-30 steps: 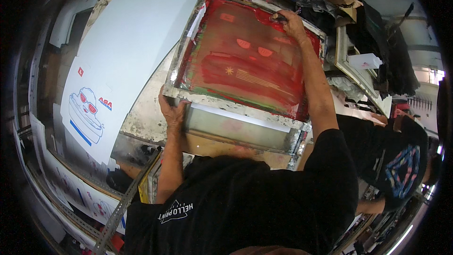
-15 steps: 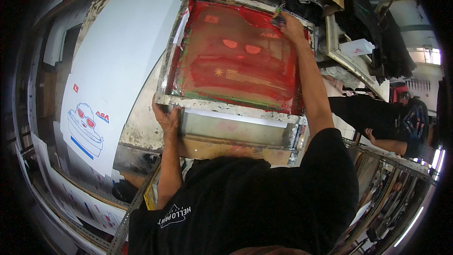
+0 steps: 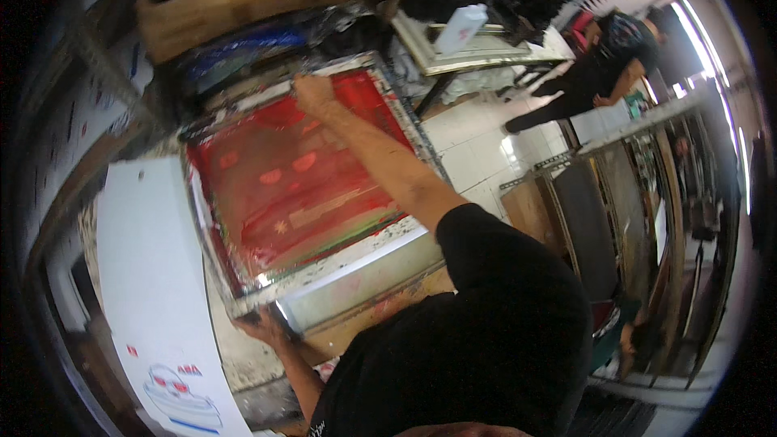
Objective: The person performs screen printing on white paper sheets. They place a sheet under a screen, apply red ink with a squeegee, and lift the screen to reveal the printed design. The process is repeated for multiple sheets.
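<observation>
A silk-screen frame (image 3: 332, 286) lies over the worktable, its mesh smeared with red ink (image 3: 324, 186) and green along the near edge. At its near left corner, my left hand (image 3: 265, 328) grips the frame from below. My right hand (image 3: 314, 94) is closed at the far rim, its forearm crossing above the mesh; what its fingers hold is hidden and blurred. A long white sheet (image 3: 154, 251) extends to the left of the frame, with a blue and red drawing (image 3: 182, 395) at its near end. White sheet material shows beneath the frame's near edge.
A cardboard piece (image 3: 251, 12) and dark bundles stand behind the frame. A white plastic bottle (image 3: 461, 28) rests on another frame (image 3: 494, 57) at the back. Beyond the tiled floor (image 3: 473, 142), another person (image 3: 619, 57) stands at the right. A metal rack (image 3: 639, 137) holds several boards.
The view has swung to the right, so the frame appears turned and further left. Both hands remain at the frame, the left at its near corner and the right at its far rim.
</observation>
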A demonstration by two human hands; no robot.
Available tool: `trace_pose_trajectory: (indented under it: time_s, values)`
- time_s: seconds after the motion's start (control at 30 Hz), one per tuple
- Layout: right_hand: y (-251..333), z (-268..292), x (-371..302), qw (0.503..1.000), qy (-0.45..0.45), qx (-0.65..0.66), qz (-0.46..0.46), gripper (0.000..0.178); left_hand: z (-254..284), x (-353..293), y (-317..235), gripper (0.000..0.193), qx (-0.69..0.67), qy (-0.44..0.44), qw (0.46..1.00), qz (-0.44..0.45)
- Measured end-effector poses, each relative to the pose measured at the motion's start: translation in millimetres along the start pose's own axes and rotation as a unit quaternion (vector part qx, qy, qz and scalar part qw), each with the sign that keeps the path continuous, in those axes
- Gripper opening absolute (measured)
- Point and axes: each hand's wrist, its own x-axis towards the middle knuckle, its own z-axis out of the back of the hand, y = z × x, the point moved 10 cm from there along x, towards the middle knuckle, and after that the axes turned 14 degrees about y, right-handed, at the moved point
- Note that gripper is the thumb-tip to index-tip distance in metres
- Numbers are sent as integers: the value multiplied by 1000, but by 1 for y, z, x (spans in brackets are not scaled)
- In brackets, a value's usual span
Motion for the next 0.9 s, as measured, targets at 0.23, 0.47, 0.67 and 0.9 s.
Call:
trace_pose_trajectory:
  time_s: [0.23,0.47,0.67,0.9]
  values:
    - [1,-8,-9,997,-7,53,63,29,-8,0,1,82,-28,5,999,26]
    - [-12,-26,9,992,38,75,90,28,-12,2,-14,63,-22,-23,995,91]
    - [33,-9,2,963,-41,81,254,44,-5,7,-4,70,1,23,1000,-14]
    - [51,-35,5,936,64,45,344,51,-7,5,-18,75,-5,7,1000,21]
